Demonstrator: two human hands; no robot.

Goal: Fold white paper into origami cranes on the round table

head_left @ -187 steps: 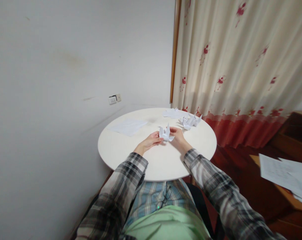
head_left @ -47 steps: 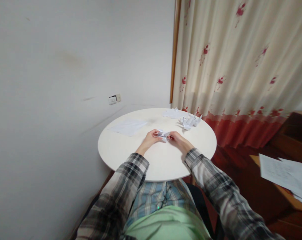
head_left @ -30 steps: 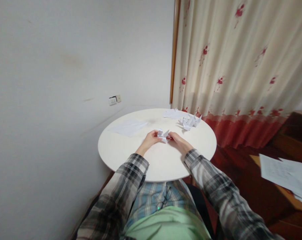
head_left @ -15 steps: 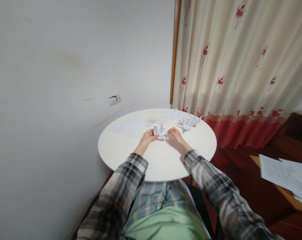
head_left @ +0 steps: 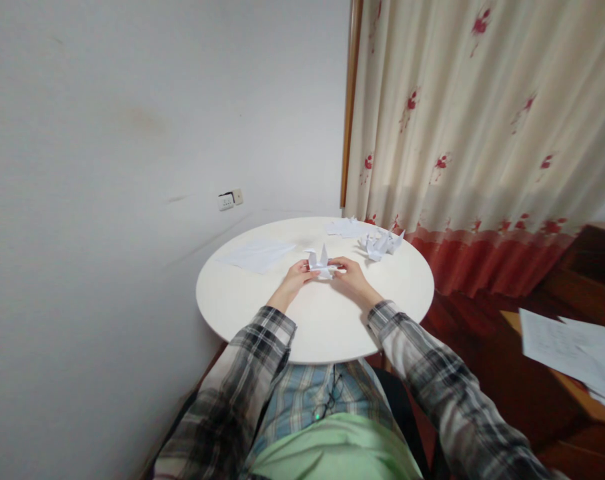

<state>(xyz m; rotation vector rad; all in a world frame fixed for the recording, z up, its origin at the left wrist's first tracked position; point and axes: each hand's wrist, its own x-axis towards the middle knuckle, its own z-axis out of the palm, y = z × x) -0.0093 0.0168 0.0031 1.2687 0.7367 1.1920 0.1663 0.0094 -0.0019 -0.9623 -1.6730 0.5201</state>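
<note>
A small white folded paper figure [head_left: 321, 263] with upright points sits on the round white table [head_left: 262, 313], a little past its middle. My left hand [head_left: 297, 274] pinches its left side. My right hand [head_left: 345, 273] pinches its right side. Both hands rest low on the tabletop, fingers closed on the paper. Plaid sleeves cover both forearms.
A flat white sheet [head_left: 257, 254] lies at the table's left. More folded paper figures [head_left: 381, 243] and a flat paper piece [head_left: 345, 227] lie at the far right edge. A flowered curtain [head_left: 472, 133] hangs behind. Papers [head_left: 572, 350] lie on wooden furniture to the right.
The paper figure was squeezed flat between my hands, then opened out with its points upright. Both hands shifted slightly away from me on the table.
</note>
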